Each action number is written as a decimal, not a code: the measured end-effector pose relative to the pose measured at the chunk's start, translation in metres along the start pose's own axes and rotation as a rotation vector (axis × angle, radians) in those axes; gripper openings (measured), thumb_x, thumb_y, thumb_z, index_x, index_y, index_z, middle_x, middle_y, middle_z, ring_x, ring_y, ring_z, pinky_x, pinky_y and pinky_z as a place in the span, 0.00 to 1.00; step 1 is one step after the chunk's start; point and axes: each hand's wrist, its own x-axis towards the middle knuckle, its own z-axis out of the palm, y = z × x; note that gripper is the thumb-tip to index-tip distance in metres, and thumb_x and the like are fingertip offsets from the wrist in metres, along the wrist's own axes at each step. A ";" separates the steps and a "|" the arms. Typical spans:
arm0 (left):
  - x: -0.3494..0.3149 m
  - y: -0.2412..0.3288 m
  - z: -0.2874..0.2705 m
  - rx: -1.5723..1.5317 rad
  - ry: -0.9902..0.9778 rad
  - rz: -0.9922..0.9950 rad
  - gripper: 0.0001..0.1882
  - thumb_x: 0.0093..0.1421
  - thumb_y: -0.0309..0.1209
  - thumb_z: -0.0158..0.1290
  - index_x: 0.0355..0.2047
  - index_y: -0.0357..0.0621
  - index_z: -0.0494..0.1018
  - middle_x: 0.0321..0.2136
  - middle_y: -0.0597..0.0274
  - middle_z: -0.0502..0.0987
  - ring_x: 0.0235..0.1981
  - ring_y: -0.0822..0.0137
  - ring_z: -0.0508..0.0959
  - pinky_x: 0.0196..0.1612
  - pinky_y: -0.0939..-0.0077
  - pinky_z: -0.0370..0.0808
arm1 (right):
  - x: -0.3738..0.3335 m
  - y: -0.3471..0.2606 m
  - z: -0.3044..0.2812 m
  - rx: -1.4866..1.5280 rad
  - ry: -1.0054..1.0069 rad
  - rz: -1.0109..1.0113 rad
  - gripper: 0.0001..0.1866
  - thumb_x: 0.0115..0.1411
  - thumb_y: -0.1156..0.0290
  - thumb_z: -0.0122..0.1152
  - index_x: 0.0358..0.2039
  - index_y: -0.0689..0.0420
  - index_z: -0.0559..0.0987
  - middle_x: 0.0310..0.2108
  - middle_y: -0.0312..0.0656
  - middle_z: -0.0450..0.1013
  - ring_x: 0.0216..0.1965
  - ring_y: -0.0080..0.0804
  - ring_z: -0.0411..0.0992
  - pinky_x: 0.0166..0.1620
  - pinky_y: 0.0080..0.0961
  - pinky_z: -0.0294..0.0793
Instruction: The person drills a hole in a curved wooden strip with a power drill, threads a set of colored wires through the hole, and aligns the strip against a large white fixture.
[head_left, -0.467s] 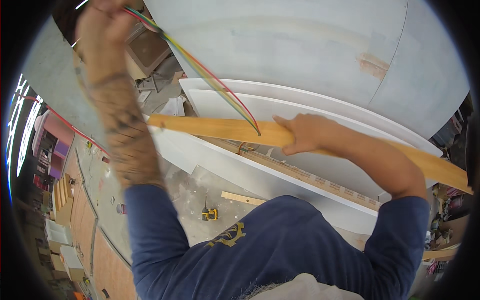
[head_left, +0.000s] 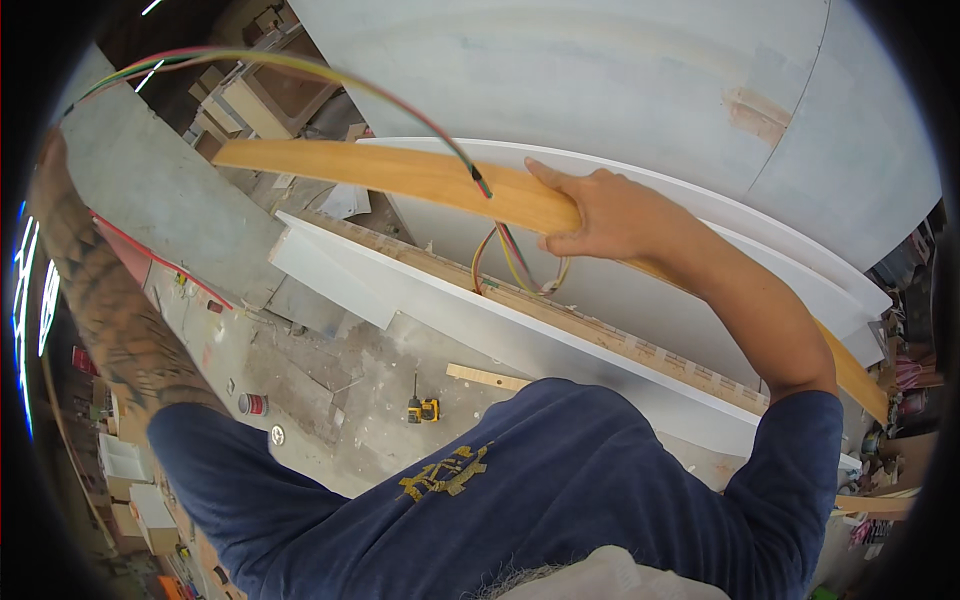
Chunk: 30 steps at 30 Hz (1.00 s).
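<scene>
My right hand (head_left: pixel 615 215) is closed around a long yellowish wooden strip (head_left: pixel 370 170), thumb and fingers on its two edges. A bundle of thin coloured electrical wires (head_left: pixel 330 72) passes through a hole in the strip, left of that hand. From there it arcs up and left to my left hand (head_left: pixel 52 155), which is closed on its far end at the dark rim of the view. Below the strip, more wire hangs in a loop over a long white panel piece (head_left: pixel 420 275) with a bare wood channel along it.
White curved panels (head_left: pixel 800 255) lean behind, against a large grey-white board (head_left: pixel 600 80). On the stained floor are a yellow-and-black cordless drill (head_left: pixel 424 409), a short wooden piece (head_left: pixel 485 377) and a can (head_left: pixel 253 404). A red cable (head_left: pixel 185 272) runs at the left.
My left hand has swung left and down with the wires, which now arc high. The strip has risen away from the white panel piece, and the wire loop below it shows more.
</scene>
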 end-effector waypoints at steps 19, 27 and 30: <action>-0.283 -0.151 0.047 -0.305 -0.148 -0.520 0.10 0.78 0.36 0.49 0.50 0.43 0.72 0.21 0.74 0.56 0.20 0.76 0.53 0.23 0.76 0.56 | 0.003 0.002 0.035 -0.071 -0.201 0.058 0.58 0.50 0.39 0.67 0.78 0.52 0.61 0.34 0.58 0.81 0.39 0.56 0.81 0.47 0.46 0.81; -0.054 -0.083 0.033 -0.163 -0.187 -0.176 0.03 0.73 0.27 0.49 0.42 0.43 0.72 0.21 0.72 0.52 0.21 0.72 0.53 0.26 0.72 0.56 | 0.011 -0.012 0.010 -0.143 -0.161 0.057 0.58 0.48 0.41 0.66 0.79 0.48 0.60 0.39 0.55 0.83 0.43 0.52 0.82 0.48 0.48 0.83; -0.032 -0.061 0.014 -0.006 -0.074 -0.033 0.07 0.74 0.29 0.49 0.48 0.42 0.68 0.29 0.65 0.55 0.28 0.67 0.57 0.34 0.70 0.59 | 0.025 -0.025 -0.008 -0.069 -0.068 -0.023 0.58 0.49 0.41 0.67 0.79 0.48 0.60 0.40 0.55 0.83 0.44 0.53 0.82 0.49 0.48 0.83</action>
